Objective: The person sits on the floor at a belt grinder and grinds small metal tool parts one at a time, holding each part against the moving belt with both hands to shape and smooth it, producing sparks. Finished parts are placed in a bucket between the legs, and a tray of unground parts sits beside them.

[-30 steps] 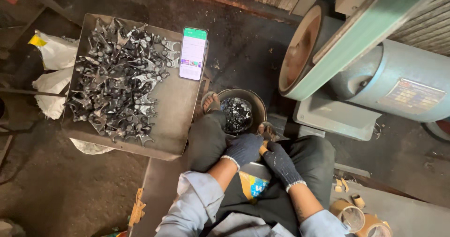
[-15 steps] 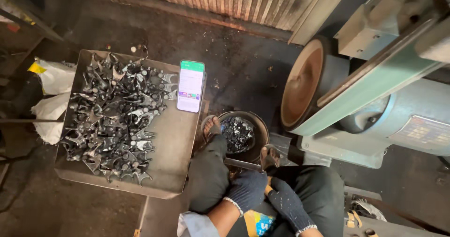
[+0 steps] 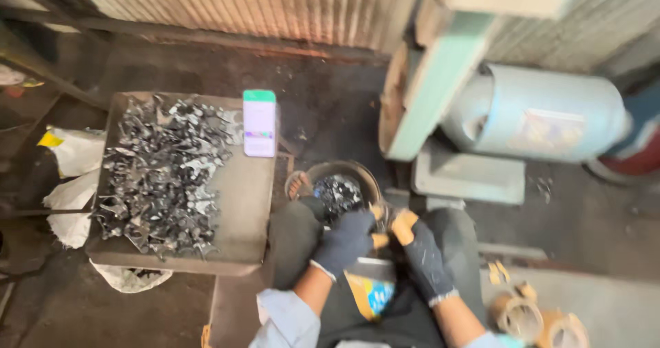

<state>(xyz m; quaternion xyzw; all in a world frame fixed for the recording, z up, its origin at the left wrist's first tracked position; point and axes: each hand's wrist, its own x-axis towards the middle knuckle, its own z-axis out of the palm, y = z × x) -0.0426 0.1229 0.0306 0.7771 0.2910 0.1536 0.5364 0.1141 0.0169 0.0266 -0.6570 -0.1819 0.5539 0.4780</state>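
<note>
Both my hands wear dark gloves with orange fingertips. My left hand (image 3: 347, 241) and my right hand (image 3: 418, 252) are close together over my lap, fingertips nearly touching, just at the near rim of a round metal bowl (image 3: 344, 169). The bowl stands on the floor between my knees and holds small dark metal pieces (image 3: 337, 193). The frame is blurred, so I cannot tell whether either hand holds a piece. A blue and yellow packet (image 3: 375, 293) lies on my lap below the hands.
To the left, a flat metal tray (image 3: 240, 231) carries a heap of grey metal parts (image 3: 161, 176) and a phone (image 3: 260, 123) with a lit screen. A grey motor (image 3: 543, 114) with a pale green guard (image 3: 426, 93) stands ahead on the right. White sacks (image 3: 72, 155) lie left; tape rolls (image 3: 515, 313) lie right.
The view has tilted up toward the corrugated wall. My two gloved hands have moved forward from my lap to the bowl's near rim and drawn closer together.
</note>
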